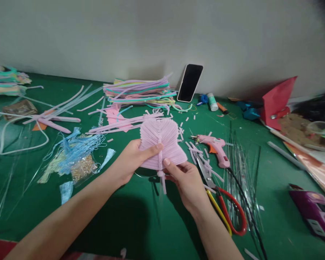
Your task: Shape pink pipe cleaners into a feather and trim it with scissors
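Pale pink pleated piece (pixel 172 139), fan-like w/ a raised center rib, is up in front of the person, just over the green surface (pixel 276 169), held b/w both hands. L hand (pixel 137 157) grips its L edge, thumb flat across the front to the rib; R hand (pixel 185 180) pinches the lower R part, thumb on front, fingers behind. Short pink stem ends (pixel 164 186) hang from the bottom of the rib. Just beyond: loose pink fuzzy stems (pixel 124 124) + small cut bits (pixel 181 133). To the R, pink glue gun (pixel 218 148) w/ orange trigger lies on its side; scissors (pixel 232 196) w/ red & yellow handles nearer the R forearm; thin clear strips (pixel 242 180) next to those. To the L, blue tassels (pixel 78 148) in a heap w/ a bag of gold-colored bits (pixel 82 169). Farther back, multicolor stem bundle (pixel 141 92); phone (pixel 190 83), dark screen, leans on the wall (pixel 111 36), w/ a white/green tube (pixel 212 102) to its R. Far R: folded red sheet (pixel 278 103) + purple device (pixel 311 213), partly cut off by the edge of view.
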The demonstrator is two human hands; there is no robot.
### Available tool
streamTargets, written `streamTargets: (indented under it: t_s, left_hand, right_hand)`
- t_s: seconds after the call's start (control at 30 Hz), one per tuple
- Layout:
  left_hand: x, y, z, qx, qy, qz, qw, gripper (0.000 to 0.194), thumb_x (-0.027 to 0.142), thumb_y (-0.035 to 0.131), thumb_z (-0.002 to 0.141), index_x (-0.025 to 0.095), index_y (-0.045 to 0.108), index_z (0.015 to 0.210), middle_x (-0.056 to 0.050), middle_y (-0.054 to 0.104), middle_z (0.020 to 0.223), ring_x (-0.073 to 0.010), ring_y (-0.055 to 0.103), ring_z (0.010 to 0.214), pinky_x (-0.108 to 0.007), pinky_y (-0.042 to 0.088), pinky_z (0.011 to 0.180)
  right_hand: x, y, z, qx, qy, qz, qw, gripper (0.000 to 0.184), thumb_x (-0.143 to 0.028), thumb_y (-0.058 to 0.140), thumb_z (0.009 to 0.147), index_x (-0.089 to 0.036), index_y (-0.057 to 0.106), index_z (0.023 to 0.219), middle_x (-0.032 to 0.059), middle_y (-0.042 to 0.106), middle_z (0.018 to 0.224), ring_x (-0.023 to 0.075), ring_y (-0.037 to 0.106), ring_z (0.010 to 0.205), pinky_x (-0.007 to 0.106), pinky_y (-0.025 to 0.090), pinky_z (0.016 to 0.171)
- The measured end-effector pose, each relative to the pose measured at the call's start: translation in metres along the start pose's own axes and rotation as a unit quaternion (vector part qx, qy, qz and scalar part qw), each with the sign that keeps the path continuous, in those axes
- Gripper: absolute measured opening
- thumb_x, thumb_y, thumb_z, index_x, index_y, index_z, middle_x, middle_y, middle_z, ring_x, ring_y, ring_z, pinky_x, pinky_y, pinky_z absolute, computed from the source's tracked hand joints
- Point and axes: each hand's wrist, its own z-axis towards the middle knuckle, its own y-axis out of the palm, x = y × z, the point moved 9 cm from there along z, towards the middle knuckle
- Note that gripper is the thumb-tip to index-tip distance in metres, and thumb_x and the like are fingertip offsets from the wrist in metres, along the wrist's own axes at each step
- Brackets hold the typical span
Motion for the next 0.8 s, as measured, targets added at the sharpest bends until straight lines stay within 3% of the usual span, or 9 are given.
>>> streamTargets:
  t_s: [0.1,0.23,0.37,0.57,0.8]
  left_hand:
    - [0.008,-0.006,-0.001,0.018,0.029,0.039,0.999,0.034,0.047,0.071,0.078,0.015,0.069,0.090,-0.004,0.070,0.082,-0.0184,0.064,0.078,-0.028,0.053,0.068]
    - [0.002,-0.001,-0.003,-0.032,-0.002,0.118,0.992,0.029,0.039,0.080,0.068,0.015,0.070,0.082,-0.003,0.067,0.075,-0.0164,0.061,0.069,-0.025,0.052,0.056]
    - [-0.006,0.004,-0.004,-0.037,-0.019,0.110,0.993,0.024,0.035,0.080,0.068,0.014,0.072,0.076,-0.005,0.069,0.071,-0.0152,0.062,0.066,-0.023,0.050,0.055]
    - [-0.004,0.005,-0.003,-0.013,0.015,0.112,0.994,0.023,0.037,0.077,0.072,0.015,0.073,0.073,-0.005,0.071,0.070,-0.0136,0.062,0.063,-0.020,0.046,0.053]
    - [-0.005,0.003,-0.005,0.036,0.037,0.075,0.996,0.022,0.035,0.077,0.072,0.014,0.071,0.069,-0.003,0.069,0.064,-0.0123,0.061,0.059,-0.019,0.041,0.048]
  right_hand:
    - [-0.003,-0.008,0.005,0.042,-0.016,0.054,0.998,0.030,-0.038,0.087,0.058,-0.016,0.073,0.072,-0.0009,0.068,0.062,0.0097,0.060,0.056,0.021,0.049,0.055]
    - [-0.011,-0.015,0.006,0.071,-0.050,0.119,0.989,0.026,-0.033,0.088,0.057,-0.018,0.072,0.070,-0.0044,0.065,0.058,0.0057,0.056,0.050,0.017,0.049,0.054]
    - [-0.011,-0.007,0.003,0.046,-0.055,0.119,0.990,0.026,-0.035,0.087,0.059,-0.019,0.073,0.073,-0.0046,0.066,0.061,0.0058,0.055,0.050,0.018,0.050,0.053]
    - [-0.006,0.000,0.000,0.027,-0.030,0.067,0.997,0.027,-0.037,0.088,0.056,-0.016,0.073,0.065,0.0017,0.071,0.063,0.0117,0.063,0.056,0.023,0.052,0.055]
    - [-0.010,0.006,0.000,-0.004,-0.065,0.058,0.996,0.021,-0.034,0.085,0.063,-0.018,0.077,0.074,0.0007,0.074,0.069,0.0093,0.063,0.063,0.019,0.050,0.062]
